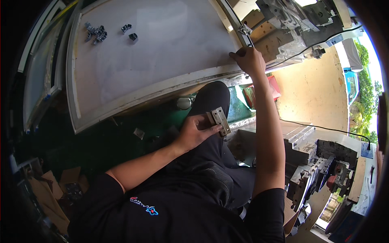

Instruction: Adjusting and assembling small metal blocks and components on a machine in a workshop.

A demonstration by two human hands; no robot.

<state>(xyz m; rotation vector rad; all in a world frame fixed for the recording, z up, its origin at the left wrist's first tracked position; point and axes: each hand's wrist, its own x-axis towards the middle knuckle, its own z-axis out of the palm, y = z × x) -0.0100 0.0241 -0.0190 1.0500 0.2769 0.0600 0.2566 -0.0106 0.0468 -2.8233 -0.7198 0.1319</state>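
My left hand (196, 132) is closed around a rectangular metal block (220, 120) with several drilled holes, held above my thigh. Its thumb and fingers press on the block's sides. My right hand (249, 61) is at the right front corner of the white-topped table (162, 44), by the raised rim. The fingers curl there with the thumb pointing left over the tabletop; what they hold, if anything, is hidden. Just beyond that hand, a small metal piece (244, 30) sits on the rim. Small dark moulded parts (97, 34) lie in a cluster at the table's far left, and two similar parts (127, 28) lie apart from them.
Metal machine blocks (291, 28) stand right of the table, with a black cable (316, 46) running across. More machinery (324, 174) is at my lower right. Open cardboard boxes (48, 190) sit at lower left. A framed panel (44, 77) leans left of the table.
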